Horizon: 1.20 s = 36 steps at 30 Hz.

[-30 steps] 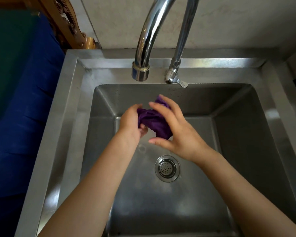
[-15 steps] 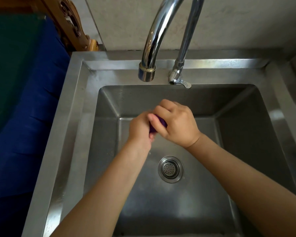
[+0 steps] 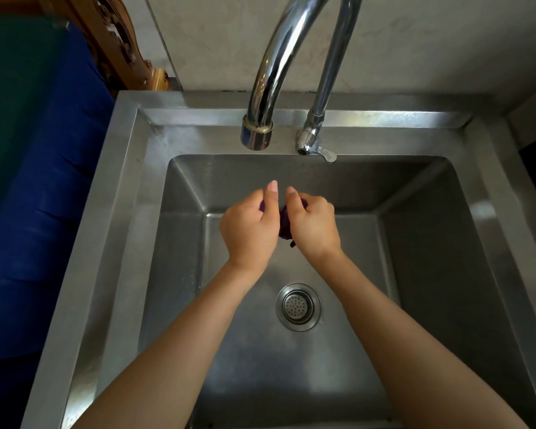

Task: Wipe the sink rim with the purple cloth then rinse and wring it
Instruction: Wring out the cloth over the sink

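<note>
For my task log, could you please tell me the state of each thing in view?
purple cloth: bunched, gripped between both hands over the basin.
left hand: closed on the cloth.
right hand: closed on the cloth.
faucet: no water running.
drain strainer: in place, uncovered.

Both forearms come up from the bottom edge & converge toward the middle. L hand [image 3: 248, 224] is curled in a fist, back of hand up, thumb pointing straight forward. R hand [image 3: 313, 224] is also curled in a fist just beside it, thumb forward too. Both hands are closed tight on the purple cloth [image 3: 284, 226], which shows only in the gap btw them. Wrists are slightly bent, knuckles turned outward.
</note>
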### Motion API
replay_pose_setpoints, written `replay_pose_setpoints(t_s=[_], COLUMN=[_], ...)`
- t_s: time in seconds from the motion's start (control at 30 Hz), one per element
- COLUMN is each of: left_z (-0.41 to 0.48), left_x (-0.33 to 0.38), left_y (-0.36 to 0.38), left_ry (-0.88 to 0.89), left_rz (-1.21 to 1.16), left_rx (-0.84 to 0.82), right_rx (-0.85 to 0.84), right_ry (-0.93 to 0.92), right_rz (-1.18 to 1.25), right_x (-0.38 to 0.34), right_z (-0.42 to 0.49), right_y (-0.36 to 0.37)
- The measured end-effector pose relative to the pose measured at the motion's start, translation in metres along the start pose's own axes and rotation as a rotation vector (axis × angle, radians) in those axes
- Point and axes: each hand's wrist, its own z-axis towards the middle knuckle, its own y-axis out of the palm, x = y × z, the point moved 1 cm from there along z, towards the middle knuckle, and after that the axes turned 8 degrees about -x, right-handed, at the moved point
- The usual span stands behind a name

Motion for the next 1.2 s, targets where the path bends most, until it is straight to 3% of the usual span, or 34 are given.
replay_pose_setpoints(t_s=[0.27,0.53,0.87,1.03,1.2], left_z=[0.005,0.011,0.008,0.012,0.007], left_x=[0.002,0.001,0.001,0.014,0.005], left_y=[0.000,0.000,0.012,0.018,0.027], left_ry=[0.197,0.261,0.575,0.463,-0.030], left_rz=[0.105,0.088,0.340,0.343,-0.149], left_rx=[-0.009,-0.012,-0.078,-0.044,-0.131], right_rx=[-0.086,-0.070,-0.214,-0.276,-0.312], right_ry=[0.250,0.333,0.449,0.321,0.407], right_rz=[0.175,0.242,0.243,0.331,0.460], right_x=[-0.006,-0.009,0.008,0.005,0.021], right_z=[0.003,0.005,-0.002,0.008,0.005], right_y=[-0.006,-0.005,-0.014,-0.041,-0.071])
